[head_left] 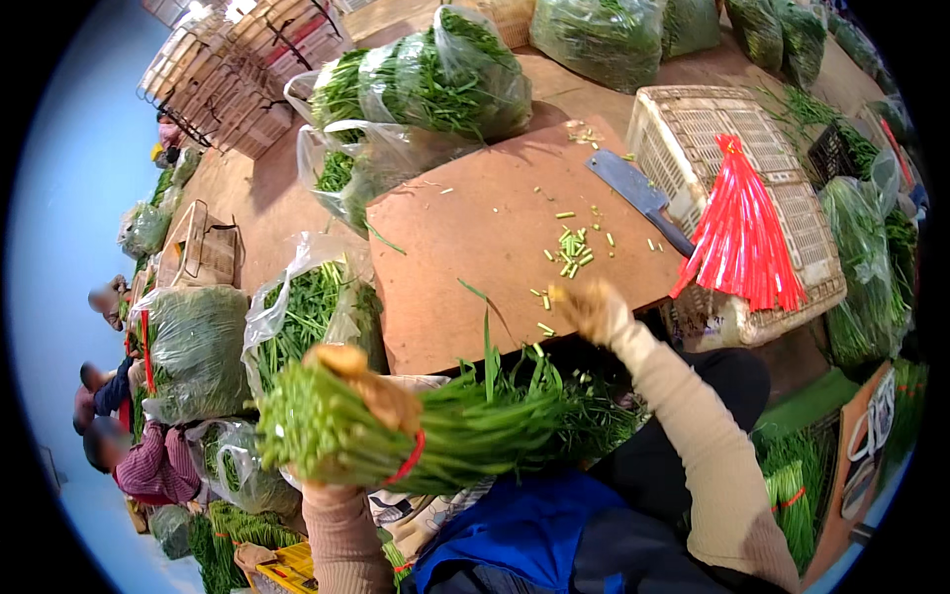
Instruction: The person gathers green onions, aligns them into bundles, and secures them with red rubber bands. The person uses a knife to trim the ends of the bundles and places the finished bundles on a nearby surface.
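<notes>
My left hand (378,386), in a tan glove, is closed around a thick bundle of long green stalks (490,431). A red tie (408,460) circles the bundle. Its pale cut ends point left, and its leaves trail right across my lap. My right hand (590,312), also gloved, hovers blurred at the near edge of a brown board (460,245); its fingers are too smeared to read. Short cut stalk ends (571,251) are scattered on the board just beyond it. At the board's right side lies a cleaver (631,182), its handle towards me.
Red tie strips (746,230) drape over an upturned pale plastic crate (742,134) at right. Plastic bags of greens (415,82) stand behind and left of the board. Stacked crates (230,82) rise at far left. A person (156,460) sits at the left, with others beyond.
</notes>
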The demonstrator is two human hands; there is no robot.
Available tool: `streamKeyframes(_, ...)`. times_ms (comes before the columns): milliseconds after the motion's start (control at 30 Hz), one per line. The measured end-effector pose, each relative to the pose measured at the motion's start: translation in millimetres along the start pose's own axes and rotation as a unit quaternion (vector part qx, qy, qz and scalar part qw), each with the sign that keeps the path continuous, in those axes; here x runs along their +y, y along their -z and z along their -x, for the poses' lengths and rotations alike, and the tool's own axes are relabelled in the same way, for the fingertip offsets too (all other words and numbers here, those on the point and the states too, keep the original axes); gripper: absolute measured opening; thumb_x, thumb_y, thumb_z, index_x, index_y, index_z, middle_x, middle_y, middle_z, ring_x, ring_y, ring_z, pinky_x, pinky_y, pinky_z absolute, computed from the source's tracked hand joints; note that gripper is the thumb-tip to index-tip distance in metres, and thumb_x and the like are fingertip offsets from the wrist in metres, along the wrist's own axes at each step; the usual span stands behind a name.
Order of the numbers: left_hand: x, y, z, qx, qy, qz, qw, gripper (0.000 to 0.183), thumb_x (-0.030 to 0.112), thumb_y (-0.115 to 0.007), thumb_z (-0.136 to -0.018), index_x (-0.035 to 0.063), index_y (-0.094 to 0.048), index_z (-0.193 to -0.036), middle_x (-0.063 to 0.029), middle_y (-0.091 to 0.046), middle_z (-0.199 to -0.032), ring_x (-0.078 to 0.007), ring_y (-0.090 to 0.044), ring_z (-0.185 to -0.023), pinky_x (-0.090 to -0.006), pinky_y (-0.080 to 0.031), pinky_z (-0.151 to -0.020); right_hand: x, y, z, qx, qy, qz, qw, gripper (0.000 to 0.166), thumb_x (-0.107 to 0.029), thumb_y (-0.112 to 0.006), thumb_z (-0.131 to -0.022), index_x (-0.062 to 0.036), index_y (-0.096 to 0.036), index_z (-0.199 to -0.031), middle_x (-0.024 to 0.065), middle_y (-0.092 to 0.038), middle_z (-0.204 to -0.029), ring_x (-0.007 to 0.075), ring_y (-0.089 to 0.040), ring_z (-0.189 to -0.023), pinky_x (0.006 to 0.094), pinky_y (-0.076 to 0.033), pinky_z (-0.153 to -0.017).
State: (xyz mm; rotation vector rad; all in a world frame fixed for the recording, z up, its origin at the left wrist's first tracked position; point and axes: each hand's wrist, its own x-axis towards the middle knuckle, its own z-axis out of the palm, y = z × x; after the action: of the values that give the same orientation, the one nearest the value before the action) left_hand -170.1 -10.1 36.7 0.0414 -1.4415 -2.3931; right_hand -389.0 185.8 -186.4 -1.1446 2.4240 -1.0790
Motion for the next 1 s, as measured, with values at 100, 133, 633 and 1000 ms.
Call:
streamKeyframes(100, -5.1, -2.8, 2.1, 0.025, 0.093, 0.008, 0.995, 0.034, 0.031, -0.055, -0.087, 0.0025, -0.047, -0.103, -0.0123, -0.054, -0.072, -0.0175, -0.054, -0.066, -0.0310, -0.045, -0.056, 62.4, 7.6, -62.6, 0.198, 0.159, 0.059, 0.966, 0.038, -0.026, -0.060, -0.082, -0.0076, -0.055, -0.116, 0.0108, -0.061, -0.109, 0.0321, -0.058, -0.097, 0.0398, -0.048, -0.081)
streamKeyframes(133, -6.1, -3.0, 1.7, 0.042, 0.134, 0.012, 0.990, 0.035, 0.031, -0.054, -0.087, 0.0024, -0.046, -0.105, -0.0131, -0.054, -0.071, -0.0190, -0.055, -0.065, -0.0318, -0.046, -0.056, 68.5, 19.5, -72.4, 0.211, 0.129, 0.087, 0.965, 0.043, -0.027, -0.060, -0.082, -0.0099, -0.052, -0.120, 0.0103, -0.059, -0.114, 0.0330, -0.055, -0.103, 0.0418, -0.045, -0.087)
streamKeyframes(633, -47.5, 72.3, -41.9, -0.062, 0.128, 0.061, 0.988, 0.101, 0.060, -0.070, -0.062, 0.0034, -0.030, -0.136, -0.0178, -0.055, -0.109, -0.0326, -0.056, -0.101, -0.0445, -0.045, -0.088, -21.4, -31.5, 6.0, -0.077, 0.035, -0.105, 0.991, 0.019, -0.017, -0.061, -0.082, -0.0042, -0.067, -0.095, 0.0093, -0.068, -0.087, 0.0211, -0.063, -0.083, 0.0323, -0.047, -0.079)
streamKeyframes(1000, -29.9, 41.2, -74.8, -0.155, 0.084, 0.080, 0.981, 0.046, 0.026, -0.058, -0.085, 0.0040, -0.047, -0.124, -0.0068, -0.057, -0.112, -0.0177, -0.057, -0.100, -0.0327, -0.045, -0.089, -210.7, 17.9, 28.1, -0.024, 0.044, -0.513, 0.857, 0.088, -0.023, -0.080, -0.067, -0.0035, -0.030, -0.137, 0.0080, -0.053, -0.122, 0.0186, -0.049, -0.113, 0.0328, -0.037, -0.098)
